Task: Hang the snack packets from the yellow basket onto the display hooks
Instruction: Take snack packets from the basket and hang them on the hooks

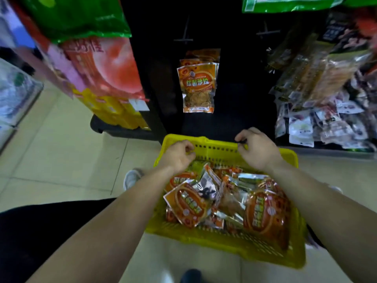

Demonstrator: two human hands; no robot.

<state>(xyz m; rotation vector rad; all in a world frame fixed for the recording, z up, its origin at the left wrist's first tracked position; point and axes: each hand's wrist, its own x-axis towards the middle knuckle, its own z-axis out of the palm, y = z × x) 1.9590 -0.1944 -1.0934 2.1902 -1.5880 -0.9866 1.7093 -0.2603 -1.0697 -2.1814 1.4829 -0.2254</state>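
Note:
The yellow basket (222, 241) sits low in front of me, filled with several orange and silver snack packets (188, 204). My left hand (178, 155) hovers at the basket's far wall with its fingers curled, and nothing shows inside them. My right hand (258, 149) curls its fingers over the basket's far rim. On the dark display panel ahead, a small stack of matching orange packets (196, 84) hangs from one hook. Two bare hooks (183, 38) (265, 32) stick out above it.
Large green, red and yellow bags (102, 68) hang on the left side of the rack. Many small packets (326, 94) crowd the right side. A dark rack base (114, 128) juts onto the pale tiled floor. A white shoe (131, 178) stands left of the basket.

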